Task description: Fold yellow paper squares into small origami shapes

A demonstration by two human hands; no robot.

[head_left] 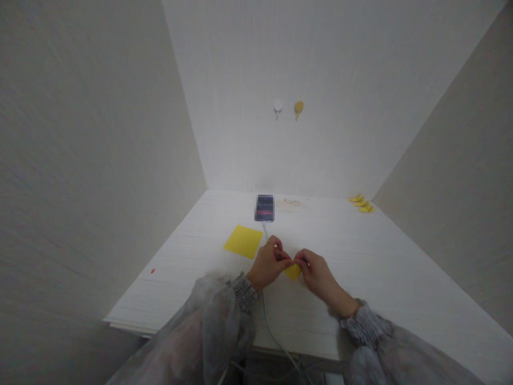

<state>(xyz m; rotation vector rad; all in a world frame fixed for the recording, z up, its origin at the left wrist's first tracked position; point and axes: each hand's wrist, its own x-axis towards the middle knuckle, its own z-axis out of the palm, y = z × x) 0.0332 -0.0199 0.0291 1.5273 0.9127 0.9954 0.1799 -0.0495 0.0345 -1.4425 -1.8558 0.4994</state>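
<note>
My left hand (269, 263) and my right hand (316, 271) meet over the white table (380, 256), both pinching a small folded yellow paper (293, 271) between their fingertips. The paper hangs just above the tabletop, mostly hidden by my fingers. A flat square yellow sheet (243, 241) lies on the table just beyond and left of my left hand.
A dark phone (264, 208) stands behind the hands, with a white cable (276, 337) running toward me off the table's near edge. Several small folded yellow pieces (362, 203) sit in the far right corner. Two hooks (288, 108) hang on the back wall. Walls close in on both sides.
</note>
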